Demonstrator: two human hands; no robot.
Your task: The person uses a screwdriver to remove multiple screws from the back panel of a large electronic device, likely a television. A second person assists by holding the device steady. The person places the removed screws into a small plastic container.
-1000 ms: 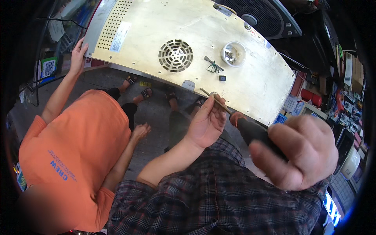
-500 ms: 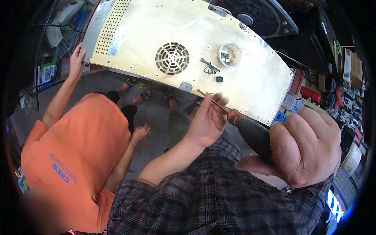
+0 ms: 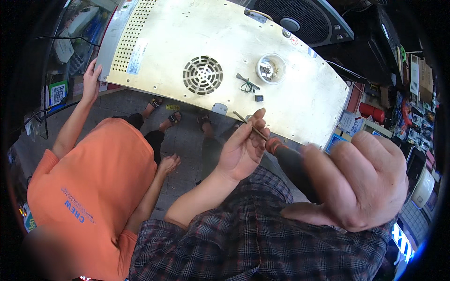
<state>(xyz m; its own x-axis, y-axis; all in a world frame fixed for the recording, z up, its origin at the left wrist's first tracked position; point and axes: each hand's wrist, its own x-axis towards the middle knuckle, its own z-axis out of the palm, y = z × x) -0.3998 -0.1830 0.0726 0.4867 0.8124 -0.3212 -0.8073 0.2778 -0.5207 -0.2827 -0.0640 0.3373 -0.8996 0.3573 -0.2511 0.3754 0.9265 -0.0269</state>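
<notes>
My left hand (image 3: 243,147) closes its thumb and fingers round the thin metal shaft of a screwdriver (image 3: 295,168). This tool has a thick dark body and a red-orange collar. My right hand (image 3: 358,180) grips the rear of that body, its knuckles large near the camera and partly blurred. The shaft's tip lies over the front edge of a pale metal panel (image 3: 168,51). On the panel beyond are a clear round tub (image 3: 270,69) with small metal pieces in it, a dark strip with green cord (image 3: 247,84) and a small black block (image 3: 258,98).
A co-worker in an orange shirt (image 3: 93,173) bends at the left, one hand (image 3: 92,82) on the panel's left end. A large black speaker-like unit (image 3: 300,21) stands behind the panel. Cluttered goods and a red cylinder (image 3: 371,112) are at the right.
My left hand and the screwdriver have shifted slightly left. My right hand's fingers have moved on the tool body. The whole view has shifted slightly.
</notes>
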